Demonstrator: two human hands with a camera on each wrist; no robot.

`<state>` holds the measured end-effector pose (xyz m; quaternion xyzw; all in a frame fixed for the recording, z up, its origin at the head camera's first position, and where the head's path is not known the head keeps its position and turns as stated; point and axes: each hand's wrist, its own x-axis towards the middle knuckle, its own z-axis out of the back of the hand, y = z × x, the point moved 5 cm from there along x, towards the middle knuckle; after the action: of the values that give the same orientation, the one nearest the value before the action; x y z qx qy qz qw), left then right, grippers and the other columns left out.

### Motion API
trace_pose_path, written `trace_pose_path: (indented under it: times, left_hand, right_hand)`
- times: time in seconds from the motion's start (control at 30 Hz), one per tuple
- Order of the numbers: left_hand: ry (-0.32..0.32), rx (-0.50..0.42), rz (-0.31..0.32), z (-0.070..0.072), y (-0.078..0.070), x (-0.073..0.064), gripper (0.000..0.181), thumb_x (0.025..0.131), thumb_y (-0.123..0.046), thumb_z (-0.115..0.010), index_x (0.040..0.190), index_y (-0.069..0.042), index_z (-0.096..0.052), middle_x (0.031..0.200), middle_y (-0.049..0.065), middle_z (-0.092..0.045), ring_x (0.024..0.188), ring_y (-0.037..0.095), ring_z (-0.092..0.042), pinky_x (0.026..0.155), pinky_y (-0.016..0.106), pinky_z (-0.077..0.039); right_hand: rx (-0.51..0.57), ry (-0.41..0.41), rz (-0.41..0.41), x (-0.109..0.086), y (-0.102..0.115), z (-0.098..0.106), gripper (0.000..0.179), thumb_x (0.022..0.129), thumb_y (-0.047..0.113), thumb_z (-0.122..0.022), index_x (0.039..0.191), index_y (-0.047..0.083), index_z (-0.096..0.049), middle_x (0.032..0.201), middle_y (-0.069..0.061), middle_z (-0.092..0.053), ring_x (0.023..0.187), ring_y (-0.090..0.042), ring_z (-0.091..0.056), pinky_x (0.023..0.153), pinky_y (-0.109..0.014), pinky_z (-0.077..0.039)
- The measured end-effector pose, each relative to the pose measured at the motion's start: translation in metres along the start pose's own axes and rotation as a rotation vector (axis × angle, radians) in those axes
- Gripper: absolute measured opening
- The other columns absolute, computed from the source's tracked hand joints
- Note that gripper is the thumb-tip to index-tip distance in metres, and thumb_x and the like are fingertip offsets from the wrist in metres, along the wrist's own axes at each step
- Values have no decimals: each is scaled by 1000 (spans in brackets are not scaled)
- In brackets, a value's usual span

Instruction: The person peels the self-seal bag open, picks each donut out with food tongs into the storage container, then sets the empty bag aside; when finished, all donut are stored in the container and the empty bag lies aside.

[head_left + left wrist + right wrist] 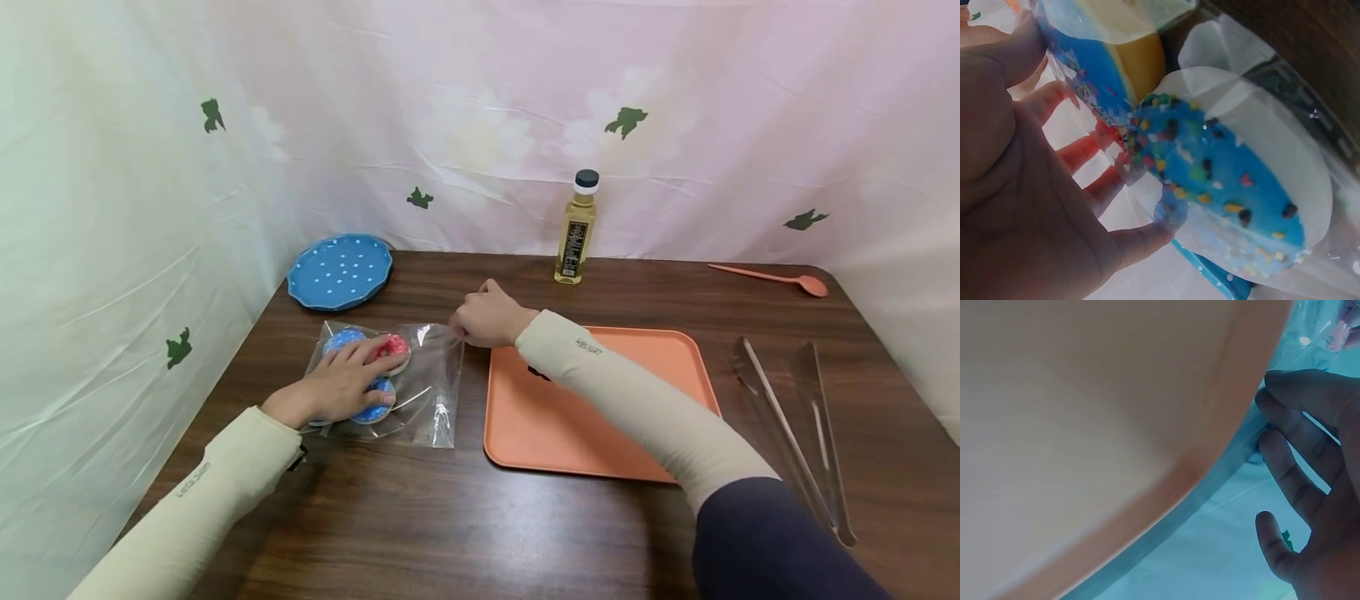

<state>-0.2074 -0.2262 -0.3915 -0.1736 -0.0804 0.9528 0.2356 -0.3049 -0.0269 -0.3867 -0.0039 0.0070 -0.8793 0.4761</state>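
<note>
A clear plastic bag (423, 387) lies flat on the left part of the table with several iced donuts inside. One donut has red icing (402, 343); others are blue, and the left wrist view shows a blue donut (1222, 181) with coloured sprinkles close up. My left hand (337, 387) rests over the donuts, fingers spread on the film and partly covering them. At the bag's upper right corner, my right hand (491, 317) pinches the edge between thumb and forefinger. Its other fingers (1282, 459) are loosely bent near the tray's rim.
An orange tray (555, 433) lies under my right forearm. Behind the bag sits a blue dotted plate (341, 271). An oil bottle (576, 233) stands at the back. On the right lie an orange spoon (810, 286) and metal tongs (787, 425).
</note>
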Motion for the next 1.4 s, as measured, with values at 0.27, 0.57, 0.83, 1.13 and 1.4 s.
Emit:
trace_pose_path:
  times: [0.27, 0.57, 0.83, 1.13, 1.4]
  left_hand:
    - [-8, -9, -10, 2, 2, -2, 70, 98, -45, -61, 159, -22, -34, 164, 17, -14, 143, 49, -17, 107, 76, -13]
    - [6, -21, 2, 2, 5, 1, 72, 97, -44, -63, 159, -22, -34, 164, 18, -14, 143, 50, -16, 107, 76, -12]
    - [15, -33, 0, 1, 1, 2, 71, 97, -45, -63, 158, -22, -35, 163, 19, -14, 143, 51, -16, 107, 76, -13]
    - [33, -30, 15, 1, 1, 3, 73, 97, -46, -64, 159, -24, -33, 164, 18, -12, 143, 50, -15, 108, 76, -12]
    - [10, -22, -3, 2, 0, -1, 71, 97, -42, -64, 159, -21, -34, 164, 19, -14, 143, 51, -16, 106, 77, -12]
  right_hand:
    - [11, -25, 2, -12, -4, -1, 29, 97, 10, -62, 73, 25, -65, 65, 12, -55, 72, -11, -49, 85, -48, -32]
    - [-17, -54, 36, -11, 3, 0, 30, 95, 1, -57, 92, 25, -75, 97, 11, -69, 89, -15, -54, 90, -50, -34]
    - [12, 9, 104, -4, 28, 3, 34, 94, 4, -58, 106, 30, -78, 106, 15, -72, 98, -14, -55, 94, -53, -28]
    - [-39, 15, 170, -2, 46, 3, 22, 99, 15, -65, 91, 30, -79, 94, 14, -71, 93, -15, -54, 93, -52, -28]
    - [-50, 0, 148, -7, 40, 0, 24, 97, 16, -66, 76, 29, -65, 82, 16, -66, 85, -14, -51, 89, -50, -27]
